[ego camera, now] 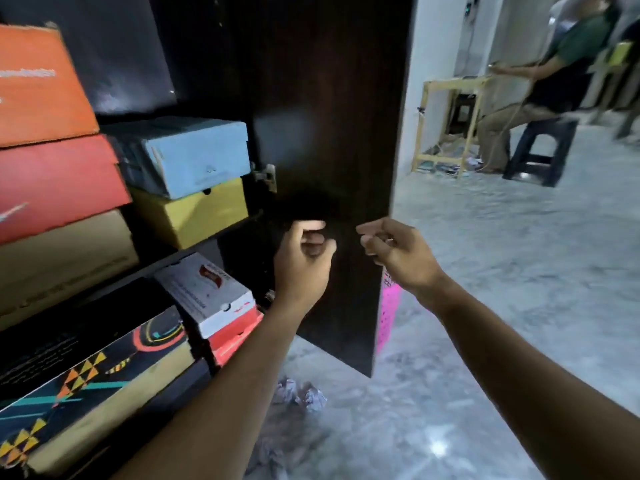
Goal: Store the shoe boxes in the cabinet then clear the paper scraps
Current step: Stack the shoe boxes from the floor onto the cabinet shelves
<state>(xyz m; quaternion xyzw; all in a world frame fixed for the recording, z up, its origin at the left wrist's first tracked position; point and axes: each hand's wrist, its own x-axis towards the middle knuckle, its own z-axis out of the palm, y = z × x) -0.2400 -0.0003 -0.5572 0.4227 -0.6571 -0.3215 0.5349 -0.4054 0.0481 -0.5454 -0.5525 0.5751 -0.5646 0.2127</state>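
Shoe boxes fill the dark cabinet on the left: an orange box (38, 84) on a red box (59, 185), and a blue box (183, 154) on a yellow box (194, 213). On the lower shelf stand a white and red box (211, 299) and a patterned black box (86, 386). The dark cabinet door (332, 133) stands swung out. In front of it my left hand (304, 261) and my right hand (398, 254) hover with loosely curled fingers, holding nothing. Crumpled paper scraps (304, 396) lie on the floor below the door.
The grey marble floor (502, 306) spreads to the right. A pink sheet (388, 313) shows behind the door's edge. At the back right a person (554, 81) sits on a dark stool (540, 150) beside a wooden frame table (446, 126).
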